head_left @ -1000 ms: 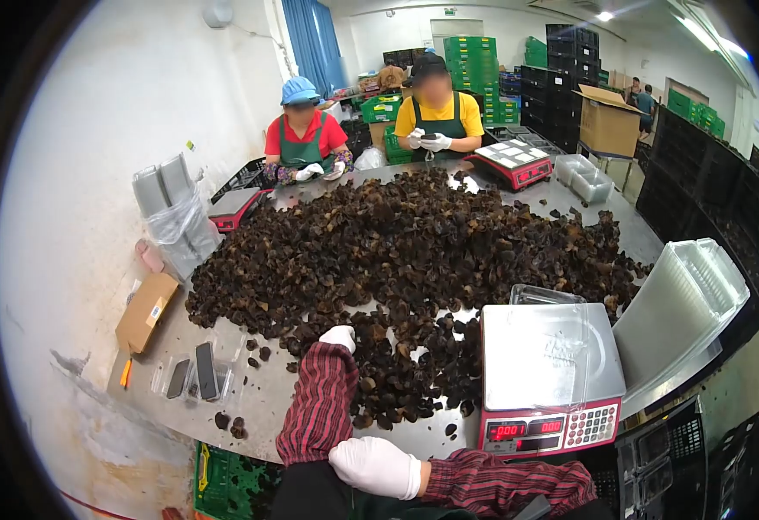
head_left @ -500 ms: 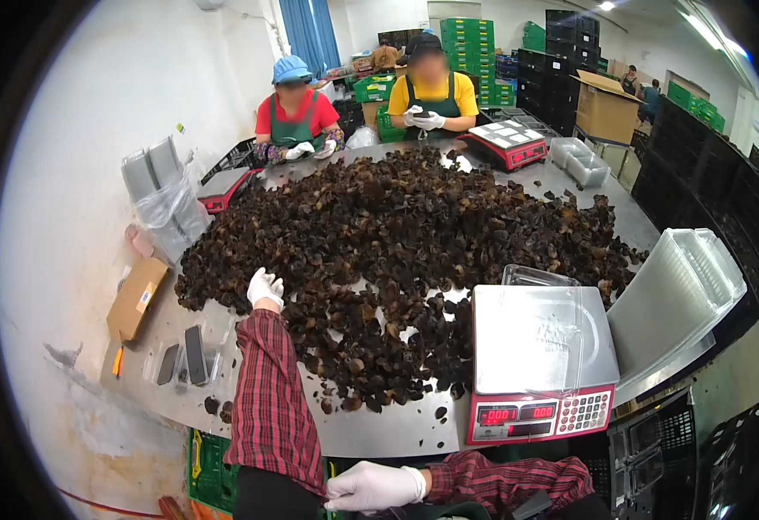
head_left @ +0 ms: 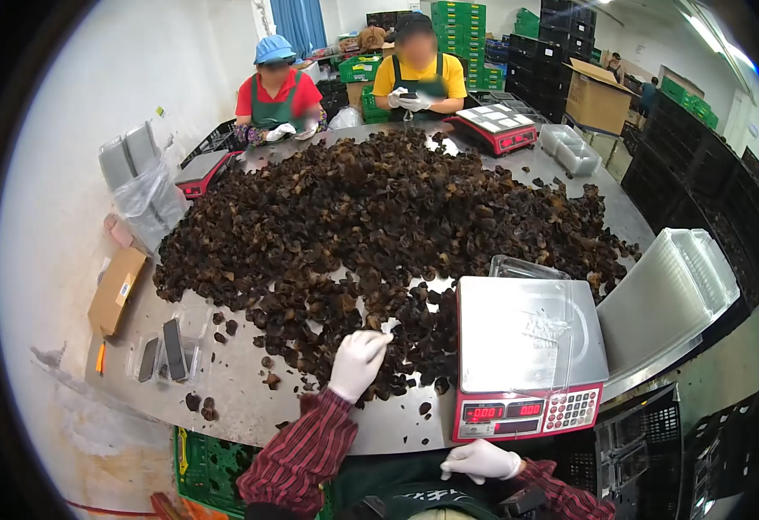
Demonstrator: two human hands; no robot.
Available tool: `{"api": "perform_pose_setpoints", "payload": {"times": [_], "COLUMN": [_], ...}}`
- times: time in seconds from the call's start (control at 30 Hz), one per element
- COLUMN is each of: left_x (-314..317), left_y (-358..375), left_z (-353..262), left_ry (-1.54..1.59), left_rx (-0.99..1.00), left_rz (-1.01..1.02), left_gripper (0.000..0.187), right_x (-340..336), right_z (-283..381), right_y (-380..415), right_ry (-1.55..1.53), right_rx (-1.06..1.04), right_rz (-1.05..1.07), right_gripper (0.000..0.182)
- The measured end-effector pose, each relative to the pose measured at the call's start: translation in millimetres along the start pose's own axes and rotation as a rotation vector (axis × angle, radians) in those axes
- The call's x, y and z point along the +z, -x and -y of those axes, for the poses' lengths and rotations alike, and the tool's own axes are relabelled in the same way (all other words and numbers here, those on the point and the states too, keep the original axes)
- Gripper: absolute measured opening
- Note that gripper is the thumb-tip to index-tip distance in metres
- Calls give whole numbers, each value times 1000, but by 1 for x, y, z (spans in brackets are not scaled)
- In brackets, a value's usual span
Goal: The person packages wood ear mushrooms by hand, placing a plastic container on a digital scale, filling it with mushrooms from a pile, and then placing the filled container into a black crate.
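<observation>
A broad heap of dark brown wood ear mushrooms (head_left: 353,199) covers the metal table (head_left: 241,390). My left hand (head_left: 360,362), in a white glove, is at the heap's near edge with its fingers drawn together; what is in them, if anything, is hidden. Low in front of my apron (head_left: 388,477), just off the table's near edge, my right hand (head_left: 483,461) has its gloved fingers curled in, with nothing visible in them. Right of my left hand stands a red and silver scale (head_left: 527,355), a clear plastic tray (head_left: 544,325) on its plate.
Stacked clear trays (head_left: 670,277) lean at the scale's right. A cardboard piece (head_left: 118,290) and phone-like dark objects (head_left: 173,349) lie at left. Across the table, two people stand near a left scale (head_left: 206,173) and a right scale (head_left: 496,130). A green crate (head_left: 210,472) is below.
My left hand has come back from the heap's left side, toward me and rightward. My right hand has shifted right. The view has turned slightly.
</observation>
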State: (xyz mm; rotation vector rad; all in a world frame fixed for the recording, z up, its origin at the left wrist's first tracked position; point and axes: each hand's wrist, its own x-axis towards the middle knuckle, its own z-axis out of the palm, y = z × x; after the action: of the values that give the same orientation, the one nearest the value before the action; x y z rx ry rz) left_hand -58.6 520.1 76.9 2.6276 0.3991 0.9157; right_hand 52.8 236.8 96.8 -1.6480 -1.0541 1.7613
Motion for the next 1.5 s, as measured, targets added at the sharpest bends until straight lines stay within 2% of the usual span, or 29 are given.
{"api": "perform_pose_setpoints", "payload": {"times": [0.07, 0.13, 0.2, 0.27, 0.33, 0.4, 0.47, 0.5, 0.6, 0.63, 0.77, 0.87, 0.9, 0.93, 1.0, 1.13, 1.17, 1.2, 1.27, 1.4, 1.5], "left_x": [20, 43, 63, 76, 65, 43, 7, -3, -12, -13, -12, 4, 9, 11, 4, -16, -23, -30, -37, 1, 33], "left_y": [-22, -41, -53, -61, -60, -55, -37, -29, 3, 11, 14, 6, 8, 10, 15, 23, 20, 13, 0, -8, -7], "left_z": [3, 9, 23, 41, 50, 44, 37, 34, 34, 32, 4, 1, 12, 22, 41, 68, 62, 51, 32, 1, 11], "left_ry": [45, -116, -233, -311, -35, 103, 74, 54, -124, -124, -193, -280, -289, -201, -161, -287, -414, -529, -452, -267, -347], "left_rx": [-54, 11, -20, -59, -105, -183, -212, -224, -219, -236, -214, -179, -141, -143, -156, -288, -327, -317, -219, -120, -127], "left_rz": [27, -9, 205, 313, 196, 35, -99, -89, -29, 17, 168, 299, 301, 204, 110, 38, 37, 22, -28, 70, 172], "left_gripper": [27, 30, 30, 17, 12, 13, 15, 14, 34, 48, 62, 58, 48, 33, 27, 30, 35, 42, 42, 28, 14], "right_x": [-3, -5, -7, -12, -23, -32, -46, -49, -59, -62, -68, -67, -67, -66, -64, -68, -70, -72, -74, -76, -73], "right_z": [-8, -23, -33, -35, -47, -53, -46, -44, -41, -37, -25, -17, -19, -20, -22, -32, -31, -31, -31, -24, -21], "right_y": [18, 31, 45, 62, 82, 102, 123, 125, 119, 119, 111, 101, 98, 99, 103, 110, 111, 110, 108, 98, 98], "right_ry": [-77, -236, -329, -403, -437, -396, -334, -368, -407, -399, -364, -339, -314, -313, -295, -301, -294, -295, -284, -178, -173], "right_rx": [49, 34, -30, -52, -82, -165, -166, -216, -290, -267, -205, -241, -237, -237, -188, -149, -140, -140, -196, -196, -178], "right_rz": [-75, -180, -287, -419, -541, -684, -903, -985, -1232, -1267, -1428, -1463, -1476, -1476, -1473, -1532, -1543, -1539, -1579, -1588, -1565], "right_gripper": [26, 24, 22, 23, 26, 27, 30, 31, 33, 33, 32, 30, 29, 29, 29, 28, 29, 29, 29, 26, 26]}}
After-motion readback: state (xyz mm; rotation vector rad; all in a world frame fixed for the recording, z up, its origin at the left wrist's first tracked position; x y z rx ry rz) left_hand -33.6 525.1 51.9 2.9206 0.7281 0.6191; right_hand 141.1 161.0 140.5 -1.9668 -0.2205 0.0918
